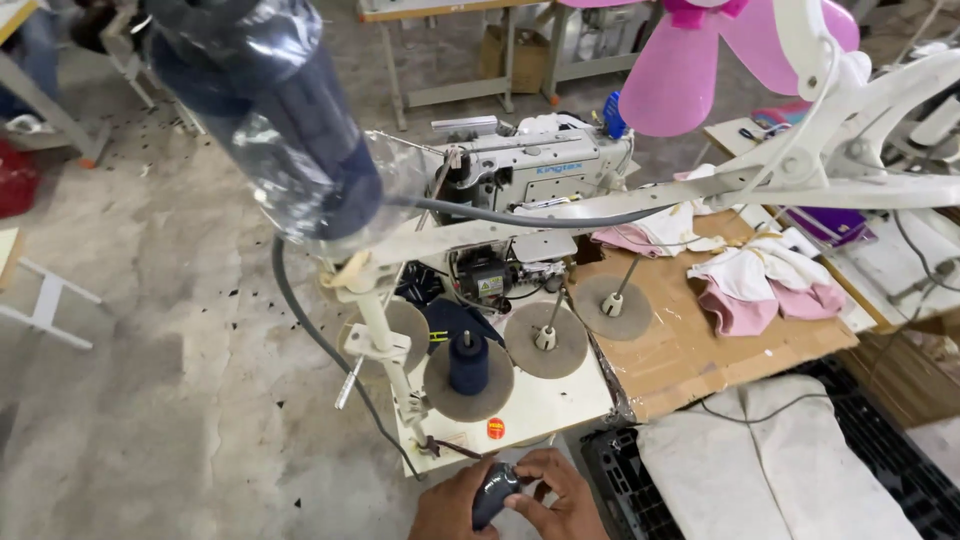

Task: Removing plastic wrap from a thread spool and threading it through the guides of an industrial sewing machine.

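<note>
At the bottom edge of the head view, my left hand [450, 505] and my right hand [555, 495] both grip a small dark grey spool [493, 492] wrapped in clear film. The right fingers pinch its upper end. Just above them stands a white thread stand base [545, 400] with several round felt pads. A dark blue thread cone [468, 362] sits upright on one pad. A large dark blue cone in clear plastic [265, 110] fills the upper left, close to the camera.
A white industrial sewing machine [530, 170] sits behind the stand. Cardboard [680, 350] on the table holds pink and white cloth pieces [760, 285]. A pink fan [690, 60] is at the top. A black crate [620, 490] and grey concrete floor [150, 350] lie around.
</note>
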